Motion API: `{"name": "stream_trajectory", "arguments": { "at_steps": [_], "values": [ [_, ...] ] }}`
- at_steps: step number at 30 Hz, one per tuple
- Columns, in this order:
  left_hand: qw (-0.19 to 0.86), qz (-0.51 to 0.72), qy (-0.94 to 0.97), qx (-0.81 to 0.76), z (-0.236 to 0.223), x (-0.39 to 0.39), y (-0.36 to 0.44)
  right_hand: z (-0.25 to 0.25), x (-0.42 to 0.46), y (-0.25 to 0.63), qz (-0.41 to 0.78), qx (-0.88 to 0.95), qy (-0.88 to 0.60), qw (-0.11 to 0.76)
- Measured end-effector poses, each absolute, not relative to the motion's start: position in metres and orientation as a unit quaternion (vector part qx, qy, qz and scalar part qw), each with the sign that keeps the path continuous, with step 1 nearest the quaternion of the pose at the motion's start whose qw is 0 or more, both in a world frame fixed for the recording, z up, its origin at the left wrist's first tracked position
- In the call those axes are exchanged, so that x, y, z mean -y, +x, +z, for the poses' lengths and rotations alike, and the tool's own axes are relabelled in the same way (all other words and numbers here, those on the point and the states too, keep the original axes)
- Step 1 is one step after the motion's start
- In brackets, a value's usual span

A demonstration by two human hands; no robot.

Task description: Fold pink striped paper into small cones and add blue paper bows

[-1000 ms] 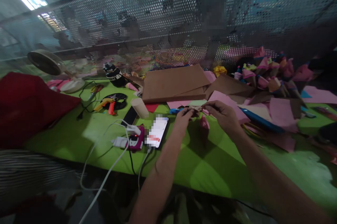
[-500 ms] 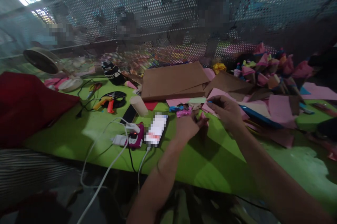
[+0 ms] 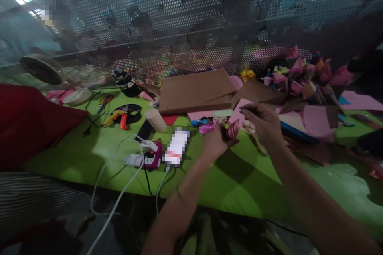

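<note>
My left hand (image 3: 216, 142) is closed around a small pink striped piece (image 3: 232, 129), perhaps folded or rolled paper, which sticks up past the fingers. To its right, my right hand (image 3: 265, 124) is raised with thumb and fingers pinched together. Whatever lies between those fingertips is too small or hidden to make out. Behind the fingertips is a sheet of pink paper (image 3: 238, 112); I cannot tell whether they touch it. Close to the left hand lie a shiny magenta crumpled piece (image 3: 207, 128) and a blue one (image 3: 198, 122).
A flat brown cardboard box (image 3: 194, 91) lies behind the hands on the green tabletop (image 3: 191, 185). Left are a charging phone (image 3: 176, 147), a magenta power adapter (image 3: 153, 155), a paper tube (image 3: 155, 120) and a yellow-orange glue gun (image 3: 116, 118). Pink paper bundles (image 3: 302, 73) crowd the back right.
The pink striped piece in my left hand now shows more clearly, turned upward. My right hand has shifted slightly right and down, away from the left. The view has moved a little.
</note>
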State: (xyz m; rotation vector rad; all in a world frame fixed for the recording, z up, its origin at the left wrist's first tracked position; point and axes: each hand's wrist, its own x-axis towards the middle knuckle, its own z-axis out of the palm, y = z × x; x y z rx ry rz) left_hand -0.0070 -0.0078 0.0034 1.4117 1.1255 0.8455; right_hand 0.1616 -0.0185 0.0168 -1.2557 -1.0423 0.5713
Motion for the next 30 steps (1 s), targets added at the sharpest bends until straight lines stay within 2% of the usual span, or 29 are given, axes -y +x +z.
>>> {"name": "stream_trajectory", "arguments": {
  "at_steps": [3,7,12,15,30],
  "values": [
    [0.531,0.355,0.613,-0.465,0.004,0.001,-0.007,0.023,0.019,0.165,0.234,0.428,-0.541,0.685],
    [0.575,0.421,0.569,-0.41,0.004,-0.003,-0.007,0.025,0.017,0.169,0.231,0.399,-0.528,0.714],
    [0.685,0.425,0.484,-0.341,0.003,-0.001,-0.007,0.018,0.014,0.169,0.228,0.407,-0.529,0.709],
    [0.71,0.418,0.456,-0.337,-0.001,-0.001,-0.008,0.015,0.014,0.165,0.233,0.422,-0.53,0.697],
    [0.655,0.478,0.46,-0.362,-0.035,-0.03,-0.004,-0.006,0.001,0.178,0.433,0.32,-0.486,0.688]
  ]
}}
